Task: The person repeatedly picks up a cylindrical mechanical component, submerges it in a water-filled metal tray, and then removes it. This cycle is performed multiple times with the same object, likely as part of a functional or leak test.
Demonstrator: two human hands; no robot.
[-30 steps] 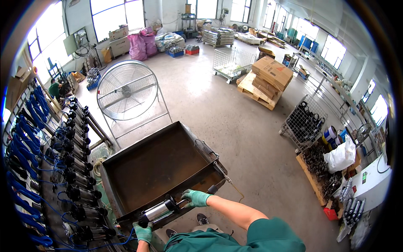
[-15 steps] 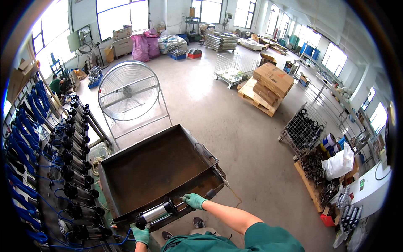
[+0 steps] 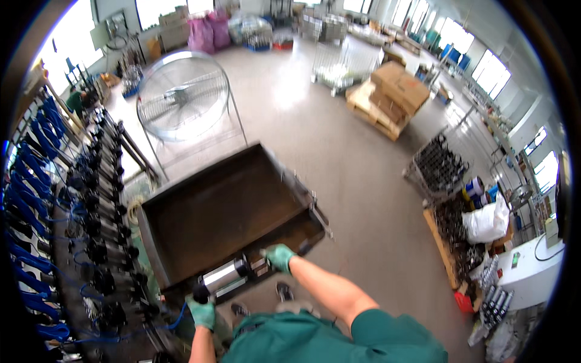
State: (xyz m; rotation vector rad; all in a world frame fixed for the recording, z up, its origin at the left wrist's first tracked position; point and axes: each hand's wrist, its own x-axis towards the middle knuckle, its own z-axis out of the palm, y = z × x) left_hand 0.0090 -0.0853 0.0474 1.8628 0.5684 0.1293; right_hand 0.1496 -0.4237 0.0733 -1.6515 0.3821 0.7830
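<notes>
Metal cylinder: bright barrel [image 3: 223, 277] with black ends, lying along the near edge of the tray [image 3: 212, 221], toward its near-left corner; resting on the rim or held just above it, cannot tell
Left hand: green glove [image 3: 201, 313], thumb and fingers curled round the black left end cap [image 3: 201, 294], looks pinched onto it
Right hand: green glove [image 3: 279, 258], fingers bent in beside the short metal part [image 3: 260, 265] past the right end cap [image 3: 243, 266]; blurred, cannot tell if it pinches or only touches
Good hold: support both ends evenly, since a smooth barrel would likely roll or slip if one glove eased off
Alignment: best kept parallel to the tray's near edge, so neither end cap knocks the rim
Right grip: thin part likely calls for a firm straight hold, no sideways bending
Blue cable: runs by the left wrist [image 3: 180, 316]; worth keeping slack and off the near-left corner, whether it joins the cylinder is unclear
Tray fittings: metal pieces at the right edge [image 3: 314, 206], right elbow better kept clear
Cylinder row: similar units on the bench at left [image 3: 109, 248], apart from the tray's left edge
</notes>
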